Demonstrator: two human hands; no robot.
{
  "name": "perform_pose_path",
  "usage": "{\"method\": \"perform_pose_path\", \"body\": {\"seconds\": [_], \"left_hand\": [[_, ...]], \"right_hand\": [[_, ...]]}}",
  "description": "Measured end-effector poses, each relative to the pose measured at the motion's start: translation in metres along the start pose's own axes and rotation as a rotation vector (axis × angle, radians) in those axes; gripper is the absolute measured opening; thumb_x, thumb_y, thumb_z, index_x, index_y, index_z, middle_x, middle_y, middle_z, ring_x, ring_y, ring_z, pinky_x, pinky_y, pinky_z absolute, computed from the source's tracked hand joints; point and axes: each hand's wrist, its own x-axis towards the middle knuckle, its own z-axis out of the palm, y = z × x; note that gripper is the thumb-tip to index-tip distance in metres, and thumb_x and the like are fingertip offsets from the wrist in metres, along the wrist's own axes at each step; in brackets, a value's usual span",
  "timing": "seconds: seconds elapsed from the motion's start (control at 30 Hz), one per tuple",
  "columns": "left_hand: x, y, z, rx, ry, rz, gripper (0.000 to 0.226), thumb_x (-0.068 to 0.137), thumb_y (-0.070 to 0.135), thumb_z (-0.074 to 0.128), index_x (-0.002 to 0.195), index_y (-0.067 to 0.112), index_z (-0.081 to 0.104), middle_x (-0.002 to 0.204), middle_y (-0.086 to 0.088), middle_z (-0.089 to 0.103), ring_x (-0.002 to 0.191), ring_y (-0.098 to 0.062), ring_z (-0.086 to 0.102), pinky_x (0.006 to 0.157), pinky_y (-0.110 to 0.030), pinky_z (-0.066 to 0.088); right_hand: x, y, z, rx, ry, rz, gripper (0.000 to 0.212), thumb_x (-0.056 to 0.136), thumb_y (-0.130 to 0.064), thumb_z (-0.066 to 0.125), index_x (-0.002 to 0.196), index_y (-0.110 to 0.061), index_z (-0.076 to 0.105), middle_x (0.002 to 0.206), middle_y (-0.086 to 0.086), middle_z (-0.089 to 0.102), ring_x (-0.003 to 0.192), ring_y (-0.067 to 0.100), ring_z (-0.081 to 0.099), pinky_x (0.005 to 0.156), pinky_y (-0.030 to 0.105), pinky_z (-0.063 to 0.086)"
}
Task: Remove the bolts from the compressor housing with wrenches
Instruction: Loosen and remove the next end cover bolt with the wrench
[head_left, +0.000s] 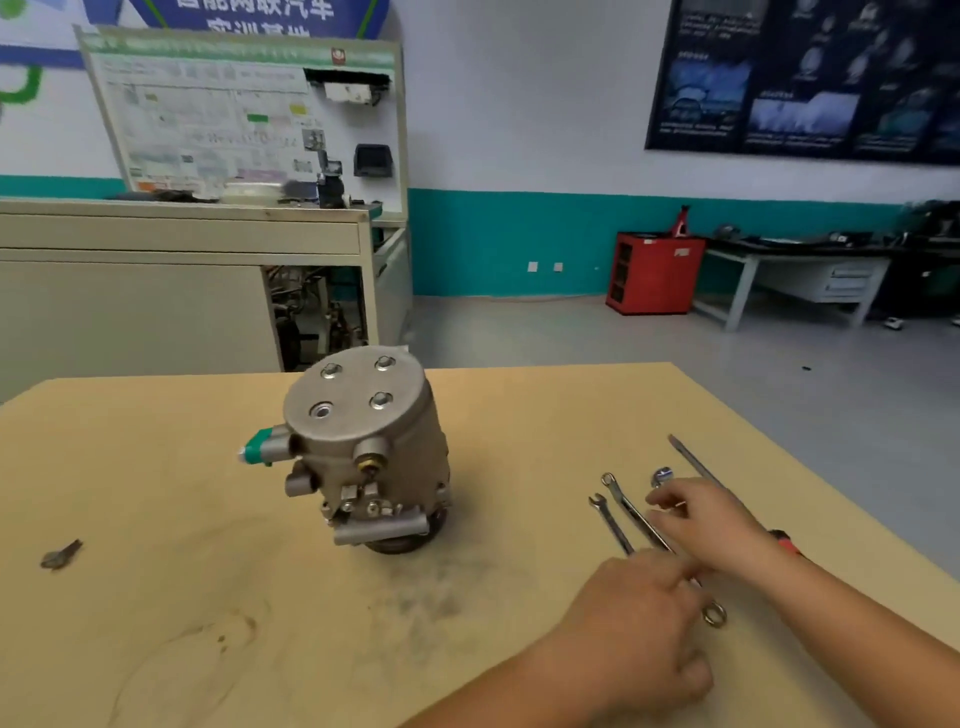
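The grey metal compressor housing (363, 447) stands upright in the middle of the table, pulley end down. Three bolts (382, 400) sit in its round top face, and a fourth hole (322, 411) is empty. Three wrenches lie on the table to its right. My left hand (639, 623) has its fingers curled down over the shafts of two wrenches (621, 506); a ring end (714, 614) sticks out beside it. My right hand (711, 525) lies with straight fingers over the third wrench (662, 474), hiding its shaft.
A long screwdriver (693, 460) with a red handle lies past my right hand, near the right edge of the wooden table (156, 493). A small dark metal piece (62, 555) lies at the far left. A cabinet and a training board stand behind the table.
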Motion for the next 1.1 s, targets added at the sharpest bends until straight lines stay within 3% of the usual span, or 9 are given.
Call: {"method": "perform_pose_path", "body": {"seconds": [0.13, 0.23, 0.4, 0.57, 0.67, 0.73, 0.83, 0.9, 1.1], "left_hand": [[0.035, 0.015, 0.027, 0.138, -0.116, -0.087, 0.057, 0.089, 0.039, 0.055, 0.132, 0.004, 0.044, 0.129, -0.016, 0.044, 0.123, -0.030, 0.034, 0.098, -0.045, 0.032], [0.037, 0.014, 0.039, 0.161, -0.162, -0.134, 0.062, 0.090, 0.043, 0.054, 0.134, 0.002, 0.044, 0.128, -0.019, 0.044, 0.122, -0.032, 0.035, 0.100, -0.046, 0.031], [0.017, 0.010, 0.013, -0.047, -0.105, 0.013, 0.058, 0.089, 0.024, 0.065, 0.139, 0.002, 0.044, 0.142, -0.017, 0.041, 0.132, -0.030, 0.035, 0.107, -0.044, 0.032], [-0.039, -0.017, -0.076, -0.148, 0.524, 0.085, 0.036, 0.078, 0.011, 0.069, 0.113, 0.004, 0.067, 0.126, -0.010, 0.061, 0.127, -0.022, 0.047, 0.106, -0.035, 0.039], [-0.072, -0.053, -0.152, 0.028, 0.870, 0.025, 0.031, 0.079, 0.023, 0.059, 0.106, 0.009, 0.069, 0.118, -0.002, 0.061, 0.121, -0.016, 0.050, 0.105, -0.032, 0.039], [-0.087, -0.082, -0.197, 0.067, 0.763, -0.092, 0.046, 0.077, 0.035, 0.061, 0.121, 0.022, 0.059, 0.132, 0.006, 0.050, 0.132, -0.010, 0.039, 0.111, -0.030, 0.032], [-0.094, -0.123, -0.226, 0.093, 0.203, -0.297, 0.089, 0.072, 0.050, 0.075, 0.145, 0.037, 0.026, 0.156, 0.019, 0.011, 0.145, -0.001, -0.004, 0.116, -0.029, 0.007], [-0.091, -0.142, -0.224, 0.150, 0.030, -0.365, 0.103, 0.071, 0.049, 0.079, 0.151, 0.033, 0.017, 0.160, 0.012, 0.001, 0.147, -0.008, -0.005, 0.117, -0.033, 0.007], [-0.083, -0.145, -0.201, 0.203, 0.091, -0.450, 0.103, 0.063, 0.070, 0.061, 0.150, 0.035, 0.019, 0.159, 0.002, 0.012, 0.144, -0.018, 0.013, 0.116, -0.036, 0.019]], "right_hand": [[0.025, 0.014, 0.009, -0.105, -0.053, 0.072, 0.039, 0.084, -0.037, 0.066, 0.114, -0.013, 0.061, 0.106, 0.002, 0.066, 0.096, 0.013, 0.059, 0.075, 0.023, 0.042], [0.034, 0.016, 0.019, -0.262, -0.104, 0.035, 0.025, 0.084, -0.035, 0.062, 0.102, -0.018, 0.061, 0.101, 0.001, 0.065, 0.091, 0.016, 0.059, 0.071, 0.025, 0.044], [0.040, 0.004, 0.026, -0.365, -0.138, 0.050, 0.021, 0.094, -0.020, 0.042, 0.074, -0.015, 0.041, 0.076, -0.003, 0.048, 0.076, 0.018, 0.051, 0.051, 0.024, 0.032], [0.024, -0.048, -0.024, 0.088, -0.054, -0.119, 0.023, 0.096, -0.017, 0.045, 0.073, -0.016, 0.044, 0.068, 0.001, 0.058, 0.064, 0.017, 0.052, 0.059, 0.027, 0.036], [-0.009, -0.100, -0.048, 0.488, -0.127, -0.218, 0.019, 0.097, -0.021, 0.043, 0.086, -0.013, 0.056, 0.048, -0.002, 0.056, 0.042, 0.007, 0.048, 0.044, 0.017, 0.036], [-0.032, -0.132, -0.056, 0.582, -0.182, -0.290, 0.023, 0.099, -0.023, 0.040, 0.089, -0.014, 0.058, 0.045, -0.002, 0.051, 0.037, 0.008, 0.043, 0.039, 0.016, 0.035], [-0.057, -0.170, -0.053, 0.526, -0.231, -0.409, 0.024, 0.098, -0.029, 0.038, 0.085, -0.022, 0.057, 0.046, -0.003, 0.054, 0.039, 0.006, 0.047, 0.041, 0.016, 0.037], [-0.065, -0.186, -0.043, 0.518, -0.251, -0.430, 0.023, 0.097, -0.028, 0.039, 0.083, -0.023, 0.056, 0.045, -0.004, 0.054, 0.037, 0.004, 0.047, 0.041, 0.016, 0.038], [-0.072, -0.209, -0.020, 0.592, -0.285, -0.330, 0.024, 0.099, -0.025, 0.037, 0.083, -0.019, 0.054, 0.038, -0.003, 0.048, 0.028, 0.007, 0.039, 0.035, 0.015, 0.034]]}}
